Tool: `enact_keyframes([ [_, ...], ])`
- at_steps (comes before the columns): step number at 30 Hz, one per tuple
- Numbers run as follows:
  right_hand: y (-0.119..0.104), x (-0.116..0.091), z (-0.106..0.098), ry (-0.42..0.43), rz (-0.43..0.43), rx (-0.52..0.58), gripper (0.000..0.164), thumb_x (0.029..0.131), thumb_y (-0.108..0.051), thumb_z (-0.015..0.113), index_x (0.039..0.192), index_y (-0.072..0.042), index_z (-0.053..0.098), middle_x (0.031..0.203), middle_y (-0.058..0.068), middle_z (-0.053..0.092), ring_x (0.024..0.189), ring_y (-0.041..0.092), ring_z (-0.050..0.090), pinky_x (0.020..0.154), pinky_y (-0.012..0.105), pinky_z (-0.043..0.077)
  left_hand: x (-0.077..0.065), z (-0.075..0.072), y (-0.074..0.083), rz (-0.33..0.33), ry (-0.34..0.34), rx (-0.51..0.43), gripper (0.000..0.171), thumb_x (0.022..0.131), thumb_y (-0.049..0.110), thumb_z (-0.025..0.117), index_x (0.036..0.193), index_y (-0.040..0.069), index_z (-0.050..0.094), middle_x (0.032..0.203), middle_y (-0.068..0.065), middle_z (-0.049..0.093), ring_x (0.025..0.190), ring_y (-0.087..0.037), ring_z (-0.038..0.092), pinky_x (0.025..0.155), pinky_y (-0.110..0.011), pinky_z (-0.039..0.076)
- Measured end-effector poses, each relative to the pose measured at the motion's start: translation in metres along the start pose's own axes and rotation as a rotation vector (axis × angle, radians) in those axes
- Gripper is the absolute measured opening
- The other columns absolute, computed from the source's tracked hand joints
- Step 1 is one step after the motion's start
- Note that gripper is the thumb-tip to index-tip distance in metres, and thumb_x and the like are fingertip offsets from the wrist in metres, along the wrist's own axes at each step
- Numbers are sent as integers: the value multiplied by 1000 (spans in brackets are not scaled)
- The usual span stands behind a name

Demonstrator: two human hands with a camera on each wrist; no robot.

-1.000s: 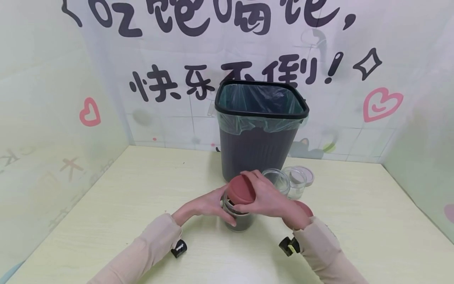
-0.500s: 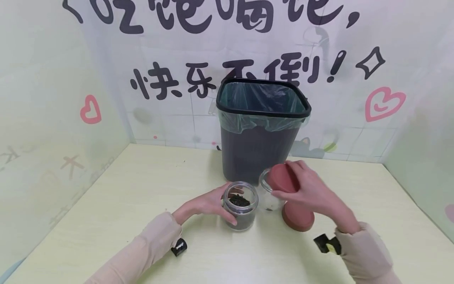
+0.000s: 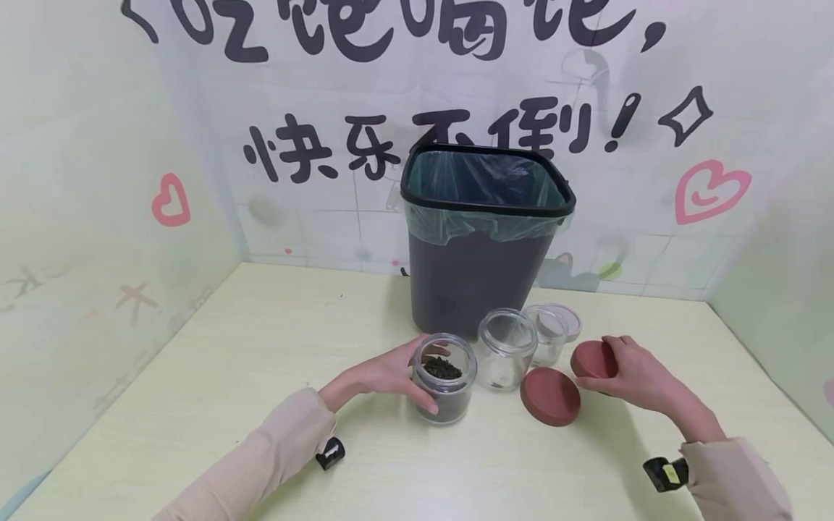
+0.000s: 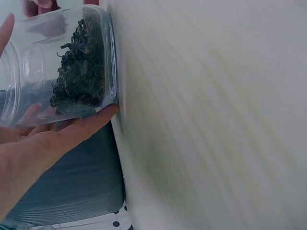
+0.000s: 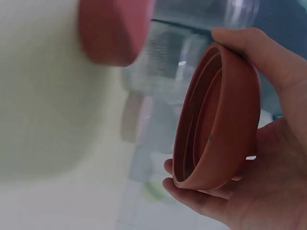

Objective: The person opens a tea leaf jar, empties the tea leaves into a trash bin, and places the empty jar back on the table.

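My left hand [image 3: 391,373] grips a clear glass jar [image 3: 449,394] that stands upright and uncovered on the table. Dark, curled dried leaves, like tea [image 4: 81,69], fill its lower part in the left wrist view. Over at the right, my right hand [image 3: 641,376] holds a reddish-brown round lid [image 5: 232,124] by its edge between thumb and fingers. That lid is tilted, its hollow, ridged underside showing in the right wrist view. A second reddish lid [image 3: 550,396] lies on the table between the jar and my right hand.
Close to the right of the held jar stands a wide glass jar [image 3: 504,362], with a smaller glass jar [image 3: 550,347] behind it. A pale lid [image 3: 573,323] lies behind that one. A dark lined bin [image 3: 476,282] rises at the back, before the printed wall sheet [image 3: 313,231].
My right hand has lifted the reddish lid off the leaf-filled jar and carried it right, past the other jars and lid. My left hand has stayed around the jar.
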State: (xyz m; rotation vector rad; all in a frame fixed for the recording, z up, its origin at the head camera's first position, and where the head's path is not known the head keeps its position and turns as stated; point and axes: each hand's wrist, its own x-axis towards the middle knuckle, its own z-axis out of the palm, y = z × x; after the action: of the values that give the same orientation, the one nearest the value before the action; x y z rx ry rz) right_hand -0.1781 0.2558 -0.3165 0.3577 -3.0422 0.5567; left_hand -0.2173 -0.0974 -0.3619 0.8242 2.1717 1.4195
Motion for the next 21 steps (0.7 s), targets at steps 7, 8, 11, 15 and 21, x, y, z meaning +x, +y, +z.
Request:
enact_keyframes([
  [7,26,12,19,-57,60,-9,74,68,-39,73,102,20,43,82,21,49,69,26,49,57,35,45,-1,1,1,-4,-1,2,97,55,12,84,134,16,30,129,-1,42,122,-18,35,103,-43,22],
  [8,29,14,22,-62,65,-10,76,68,-39,73,102,21,42,82,22,49,69,27,50,57,36,45,-1,1,1,-7,-3,1,97,54,12,84,135,16,30,130,-1,42,122,-19,34,104,-43,22],
  [11,33,17,28,-63,77,-16,78,67,-41,73,102,21,42,82,22,48,69,27,50,58,36,45,-2,0,1,-14,-12,-2,98,54,11,84,135,17,29,131,-2,40,125,-20,31,104,-45,21],
  [15,35,21,33,-38,72,-9,78,69,-42,71,102,22,42,80,22,48,67,26,48,56,34,43,-2,-1,1,-17,-23,-4,99,54,10,84,136,18,28,132,-1,39,128,-22,28,104,-46,19],
  [21,38,28,40,-30,81,-23,71,72,-40,69,99,20,43,77,21,46,66,28,48,55,35,43,-1,-2,-1,-9,-39,-10,98,56,7,83,136,18,28,133,-3,39,128,-21,28,105,-45,18],
])
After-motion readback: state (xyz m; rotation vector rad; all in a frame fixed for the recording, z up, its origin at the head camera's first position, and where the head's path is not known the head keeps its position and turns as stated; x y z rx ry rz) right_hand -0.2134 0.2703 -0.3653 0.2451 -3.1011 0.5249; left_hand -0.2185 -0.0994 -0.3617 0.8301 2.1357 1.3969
